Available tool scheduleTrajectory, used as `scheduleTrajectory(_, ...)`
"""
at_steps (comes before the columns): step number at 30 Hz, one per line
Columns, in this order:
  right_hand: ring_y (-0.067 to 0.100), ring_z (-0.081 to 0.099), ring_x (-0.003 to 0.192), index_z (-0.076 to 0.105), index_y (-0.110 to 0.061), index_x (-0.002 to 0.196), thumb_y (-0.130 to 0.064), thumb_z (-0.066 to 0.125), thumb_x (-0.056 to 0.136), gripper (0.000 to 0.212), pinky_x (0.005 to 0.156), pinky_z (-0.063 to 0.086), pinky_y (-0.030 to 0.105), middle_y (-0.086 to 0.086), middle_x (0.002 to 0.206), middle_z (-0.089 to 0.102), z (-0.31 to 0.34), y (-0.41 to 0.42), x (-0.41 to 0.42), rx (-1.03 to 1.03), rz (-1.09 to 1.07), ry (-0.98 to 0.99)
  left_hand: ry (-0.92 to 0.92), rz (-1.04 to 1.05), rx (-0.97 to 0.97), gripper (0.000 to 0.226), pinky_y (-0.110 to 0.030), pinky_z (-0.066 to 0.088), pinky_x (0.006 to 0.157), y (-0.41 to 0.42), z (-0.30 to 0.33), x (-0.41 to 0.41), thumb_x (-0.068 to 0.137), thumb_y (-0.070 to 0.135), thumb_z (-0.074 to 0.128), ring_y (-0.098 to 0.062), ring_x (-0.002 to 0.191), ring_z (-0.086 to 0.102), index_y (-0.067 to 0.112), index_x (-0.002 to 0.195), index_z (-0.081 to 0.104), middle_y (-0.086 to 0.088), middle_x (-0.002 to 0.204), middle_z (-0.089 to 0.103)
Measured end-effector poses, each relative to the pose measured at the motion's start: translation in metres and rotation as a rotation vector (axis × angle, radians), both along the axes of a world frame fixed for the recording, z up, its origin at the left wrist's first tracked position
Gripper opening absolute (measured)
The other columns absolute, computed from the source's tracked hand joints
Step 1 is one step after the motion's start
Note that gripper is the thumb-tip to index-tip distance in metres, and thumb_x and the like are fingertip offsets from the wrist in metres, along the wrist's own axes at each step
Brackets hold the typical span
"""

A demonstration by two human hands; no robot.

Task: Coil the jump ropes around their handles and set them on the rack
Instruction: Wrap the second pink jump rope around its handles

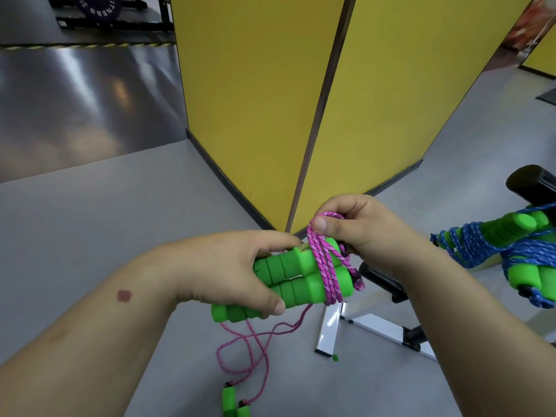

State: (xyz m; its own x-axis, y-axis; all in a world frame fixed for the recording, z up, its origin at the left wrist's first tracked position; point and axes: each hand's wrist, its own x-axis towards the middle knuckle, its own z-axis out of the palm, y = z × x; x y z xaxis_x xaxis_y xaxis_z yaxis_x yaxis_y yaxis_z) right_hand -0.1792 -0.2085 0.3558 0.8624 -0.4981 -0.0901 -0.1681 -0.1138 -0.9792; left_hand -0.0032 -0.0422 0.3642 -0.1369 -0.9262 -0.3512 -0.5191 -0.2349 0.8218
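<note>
My left hand grips two green foam handles held side by side. Pink rope is wound a few turns around their right ends. My right hand pinches a loop of that pink rope just above the handles. Slack pink rope hangs down to the floor. A coiled jump rope with blue cord and green handles sits on the rack at the right. Another pair of green handles lies on the floor at the bottom edge.
A yellow partition with a dark corner post stands straight ahead. The rack has black bars and a white metal base on the grey floor. Gym equipment sits far back at the left.
</note>
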Motion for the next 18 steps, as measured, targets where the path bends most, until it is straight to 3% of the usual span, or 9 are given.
scheduleTrajectory(4, 0.023, 0.065, 0.059, 0.078, -0.015, 0.069, -0.008, 0.070, 0.078, 0.014, 0.064, 0.057, 0.033, 0.011, 0.069, 0.071, -0.012, 0.004, 0.004, 0.281, 0.011, 0.023, 0.084, 0.016, -0.066, 0.065, -0.059, 0.060, 0.079, 0.003, 0.005, 0.003, 0.073, 0.007, 0.080, -0.028, 0.096, 0.074, 0.044, 0.122, 0.061, -0.001, 0.105, 0.072)
scheduleTrajectory(5, 0.024, 0.061, 0.058, 0.077, -0.016, 0.067, 0.002, 0.067, 0.081, 0.024, 0.063, 0.054, 0.034, 0.012, 0.067, 0.068, -0.015, 0.004, 0.005, 0.260, 0.010, 0.062, 0.096, 0.055, -0.082, 0.064, -0.059, 0.061, 0.079, 0.002, 0.005, 0.005, 0.071, 0.010, 0.081, -0.027, 0.095, 0.074, 0.043, 0.121, 0.061, -0.001, 0.104, 0.072)
scheduleTrajectory(7, 0.017, 0.039, 0.053, 0.063, -0.016, 0.063, 0.012, 0.053, 0.088, 0.039, 0.055, 0.034, 0.029, 0.004, 0.057, 0.050, -0.020, 0.004, 0.005, 0.151, 0.007, 0.153, 0.140, 0.174, -0.114, 0.061, -0.061, 0.061, 0.079, 0.001, 0.002, 0.009, 0.066, 0.014, 0.083, -0.029, 0.095, 0.076, 0.038, 0.117, 0.060, -0.004, 0.105, 0.074)
scheduleTrajectory(9, 0.012, 0.022, 0.052, 0.046, -0.019, 0.064, -0.002, 0.053, 0.086, 0.028, 0.054, 0.017, 0.029, -0.004, 0.054, 0.033, -0.019, 0.006, 0.005, 0.105, -0.005, 0.238, 0.213, 0.301, -0.151, 0.060, -0.064, 0.060, 0.080, 0.000, -0.004, 0.010, 0.064, 0.014, 0.084, -0.034, 0.093, 0.077, 0.032, 0.115, 0.058, -0.007, 0.104, 0.076)
scheduleTrajectory(12, 0.016, 0.020, 0.054, 0.058, -0.025, 0.056, -0.016, 0.060, 0.093, 0.038, 0.053, 0.016, 0.031, -0.004, 0.057, 0.032, -0.013, 0.009, 0.004, -0.016, 0.051, 0.348, 0.221, 0.438, -0.222, 0.053, -0.062, 0.061, 0.079, -0.004, -0.009, 0.008, 0.065, 0.015, 0.087, -0.033, 0.088, 0.077, 0.031, 0.108, 0.059, -0.004, 0.100, 0.076)
scheduleTrajectory(14, 0.016, 0.024, 0.054, 0.074, -0.022, 0.077, -0.024, 0.057, 0.100, 0.029, 0.050, 0.020, 0.029, -0.004, 0.058, 0.034, -0.006, 0.009, 0.002, -0.092, 0.057, 0.407, 0.128, 0.503, -0.276, 0.050, -0.056, 0.062, 0.076, -0.006, -0.008, 0.008, 0.069, 0.015, 0.091, -0.026, 0.083, 0.076, 0.039, 0.103, 0.065, 0.003, 0.095, 0.074)
scheduleTrajectory(16, 0.015, 0.026, 0.053, 0.074, -0.012, 0.096, -0.031, 0.054, 0.102, 0.027, 0.048, 0.023, 0.028, -0.004, 0.059, 0.035, -0.001, 0.007, -0.001, -0.100, 0.057, 0.422, 0.081, 0.575, -0.334, 0.047, -0.051, 0.064, 0.072, -0.007, -0.008, 0.007, 0.073, 0.015, 0.091, -0.022, 0.078, 0.075, 0.042, 0.105, 0.068, 0.005, 0.090, 0.073)
scheduleTrajectory(18, 0.014, 0.027, 0.053, 0.073, -0.015, 0.101, -0.037, 0.051, 0.103, 0.031, 0.048, 0.026, 0.027, -0.007, 0.058, 0.037, 0.004, 0.007, -0.003, -0.114, 0.078, 0.439, 0.076, 0.661, -0.378, 0.046, -0.047, 0.064, 0.069, -0.009, -0.009, 0.006, 0.075, 0.015, 0.089, -0.019, 0.077, 0.074, 0.040, 0.109, 0.071, 0.007, 0.090, 0.074)
